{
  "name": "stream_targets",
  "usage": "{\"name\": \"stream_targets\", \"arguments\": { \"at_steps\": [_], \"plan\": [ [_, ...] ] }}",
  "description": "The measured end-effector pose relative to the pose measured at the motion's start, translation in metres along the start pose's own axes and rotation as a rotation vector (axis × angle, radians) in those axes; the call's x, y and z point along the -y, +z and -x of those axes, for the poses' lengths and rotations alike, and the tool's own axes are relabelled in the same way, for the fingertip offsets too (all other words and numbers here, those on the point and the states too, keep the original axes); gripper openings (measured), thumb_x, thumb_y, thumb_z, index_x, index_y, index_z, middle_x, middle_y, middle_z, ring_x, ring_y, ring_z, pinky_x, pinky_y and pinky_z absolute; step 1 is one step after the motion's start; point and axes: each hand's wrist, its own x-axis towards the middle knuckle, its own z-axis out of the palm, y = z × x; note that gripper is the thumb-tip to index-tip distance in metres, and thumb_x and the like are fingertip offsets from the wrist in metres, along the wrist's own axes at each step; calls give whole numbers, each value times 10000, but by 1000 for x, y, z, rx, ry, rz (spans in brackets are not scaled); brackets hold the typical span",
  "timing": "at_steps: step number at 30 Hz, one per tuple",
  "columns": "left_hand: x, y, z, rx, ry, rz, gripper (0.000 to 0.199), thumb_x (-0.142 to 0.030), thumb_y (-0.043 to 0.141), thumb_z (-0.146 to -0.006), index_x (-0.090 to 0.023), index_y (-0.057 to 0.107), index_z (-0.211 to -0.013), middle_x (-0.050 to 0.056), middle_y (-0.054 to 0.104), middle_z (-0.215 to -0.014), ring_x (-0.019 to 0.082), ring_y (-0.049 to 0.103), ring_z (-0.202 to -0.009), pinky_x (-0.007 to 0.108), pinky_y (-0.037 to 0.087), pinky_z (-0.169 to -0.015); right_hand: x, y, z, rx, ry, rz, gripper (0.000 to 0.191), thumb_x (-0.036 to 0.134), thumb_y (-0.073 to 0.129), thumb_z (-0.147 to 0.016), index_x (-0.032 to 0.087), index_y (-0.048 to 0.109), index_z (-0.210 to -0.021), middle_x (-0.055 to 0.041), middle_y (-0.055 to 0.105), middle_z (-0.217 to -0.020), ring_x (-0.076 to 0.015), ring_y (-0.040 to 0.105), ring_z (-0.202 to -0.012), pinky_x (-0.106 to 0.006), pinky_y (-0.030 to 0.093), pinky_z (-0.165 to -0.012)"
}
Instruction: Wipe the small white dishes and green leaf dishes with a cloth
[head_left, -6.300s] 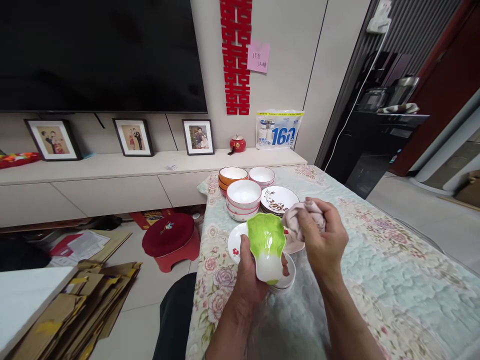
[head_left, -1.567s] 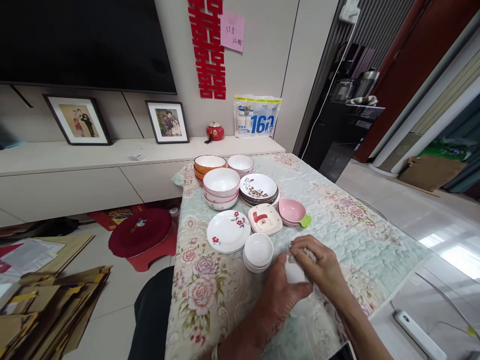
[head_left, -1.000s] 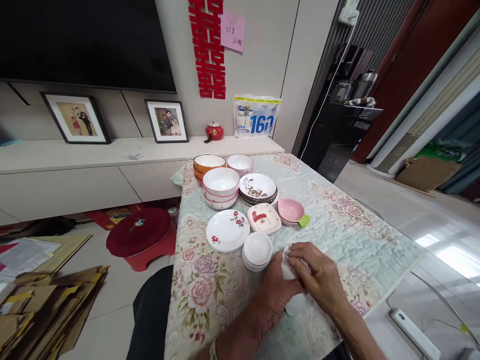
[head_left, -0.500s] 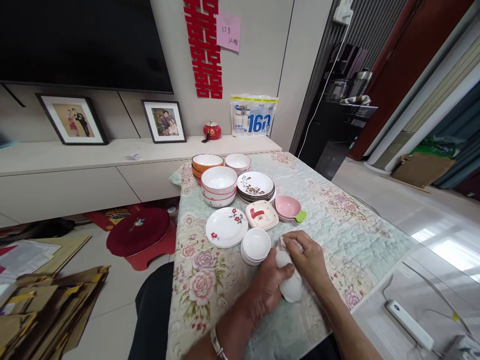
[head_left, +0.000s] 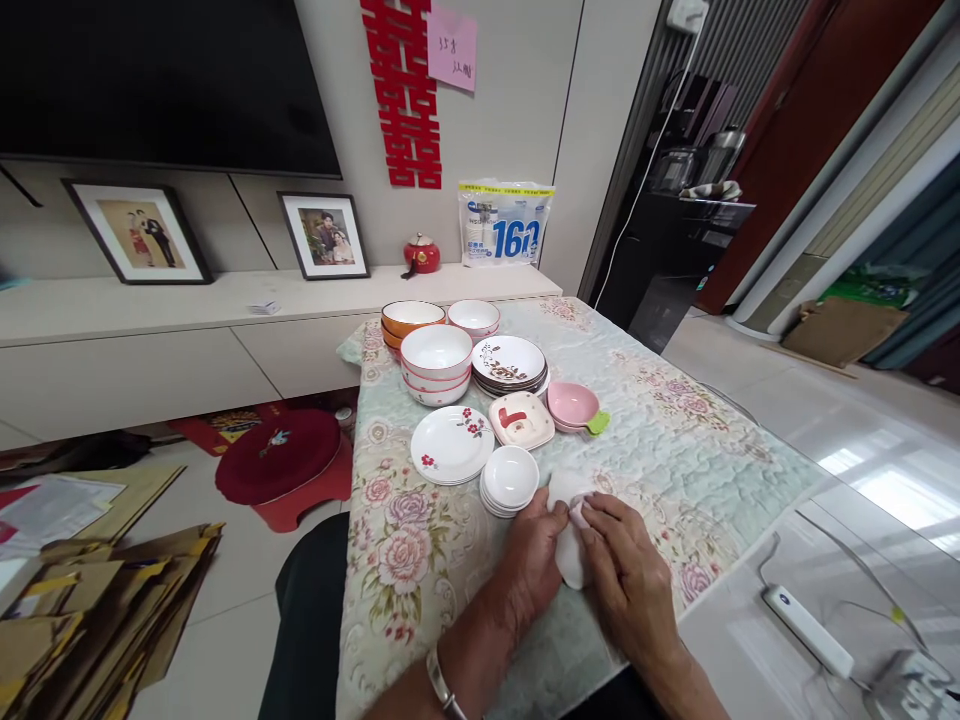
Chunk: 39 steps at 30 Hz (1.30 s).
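Observation:
Close to the table's near edge, my left hand [head_left: 534, 555] grips a smooth white elongated dish [head_left: 572, 560] along its left side, thumb on top. My right hand [head_left: 626, 555] is closed over the same piece from the right, its fingers bunched on a small pale wipe [head_left: 578, 510] pressed to the surface. Both hands cover much of the dish, so its full shape is hidden. Just beyond my left fingers stands a stack of small white bowls [head_left: 511, 478]. White flowered plates [head_left: 452, 445] lie to its left, and a squarish patterned dish [head_left: 522, 420] sits behind it.
Pink bowls with a green handle [head_left: 574, 404], brown-flowered plates [head_left: 510, 360], white bowls with red rims [head_left: 437, 365] and orange bowls [head_left: 412, 316] stand farther back on the flowered tablecloth [head_left: 409, 610]. A red stool [head_left: 281, 460] is left of the table; a power strip [head_left: 808, 630] lies right.
My right hand has shifted from pinching at the dish's far end to lying lower over its middle, fingers flatter. The dish has turned slightly, and its far end now shows.

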Motion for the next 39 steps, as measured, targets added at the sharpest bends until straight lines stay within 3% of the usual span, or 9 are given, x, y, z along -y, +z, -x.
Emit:
{"name": "stream_targets", "arguments": {
  "at_steps": [4,12,15,22,28,34,39],
  "plan": [
    [2,0,-1,-43,9,-26,485,-304,829,-629,-167,637,-1052,57,710,-910,252,657,-981,338,459,-868,-4,-5,1,-24,34,38,158,211,562,-933,248,690,-1017,-100,630,-1056,-246,613,-987,-419,544,-802],
    [0,4,1,-74,10,-27,485,-330,864,-579,-170,649,-983,92,715,-1041,291,628,-1075,374,444,-935,-33,13,-46,27,91,109,144,188,534,-884,229,671,-869,-60,628,-909,-233,569,-891,-411,495,-789],
    [-2,5,2,-63,23,-25,483,-301,856,-574,-172,646,-990,94,715,-1040,292,619,-1091,375,439,-945,-26,12,-40,6,44,147,124,188,534,-910,225,651,-895,-66,613,-917,-238,551,-890,-422,479,-793],
    [-4,8,4,-39,16,-77,341,-284,795,-618,-178,644,-904,76,703,-978,276,617,-1050,370,438,-922,-2,-11,3,58,-9,96,152,173,537,-953,242,621,-1058,-87,581,-1018,-237,551,-943,-406,492,-771],
    [-6,9,6,25,31,-82,359,-275,842,-616,-159,667,-908,74,704,-915,259,632,-996,360,437,-903,1,-5,-14,109,-129,8,210,128,552,-932,244,663,-1068,-85,621,-1008,-237,574,-972,-411,502,-828],
    [-6,2,6,7,-20,-36,449,-263,889,-580,-164,670,-958,71,721,-917,270,643,-1011,361,440,-906,-19,5,-55,193,128,-109,180,267,552,-918,227,716,-854,-61,684,-902,-226,626,-902,-364,502,-811],
    [-7,1,9,11,-52,-58,469,-209,876,-554,-170,676,-977,69,731,-950,278,640,-1031,365,445,-904,-38,4,-65,214,538,-242,285,423,575,-869,187,727,-826,-52,713,-804,-219,636,-762,-310,494,-666]
  ]
}}
